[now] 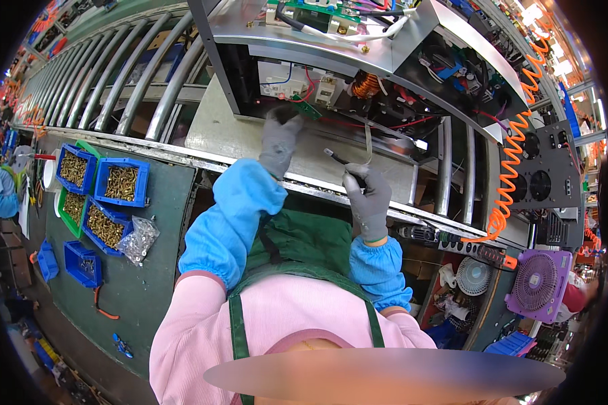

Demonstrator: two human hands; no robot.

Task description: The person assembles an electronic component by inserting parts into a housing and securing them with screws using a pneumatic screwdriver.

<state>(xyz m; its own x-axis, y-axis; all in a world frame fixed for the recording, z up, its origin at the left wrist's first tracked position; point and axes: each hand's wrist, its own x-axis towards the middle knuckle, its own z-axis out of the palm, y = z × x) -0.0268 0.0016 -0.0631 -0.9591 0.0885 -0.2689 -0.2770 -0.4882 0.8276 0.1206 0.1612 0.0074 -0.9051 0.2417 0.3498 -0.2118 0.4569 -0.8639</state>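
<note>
My left hand point(279, 138), in a grey glove with a blue sleeve cover, reaches up to a small green circuit board point(309, 109) at the lower edge of an open metal chassis point(358, 54) full of wires and a copper coil point(366, 84). My right hand point(368, 199), also grey-gloved, holds a thin black tool or cable end point(336, 158) in front of the chassis. A pale strap point(369, 143) hangs down just above that hand.
Blue and green bins of brass screws point(105, 196) and a clear bag of screws point(138, 238) lie on the green mat at my left. Steel conveyor rollers point(125, 74) run behind. An orange coiled hose point(513, 162), a purple fan point(540, 283) and a power strip point(473, 251) are at right.
</note>
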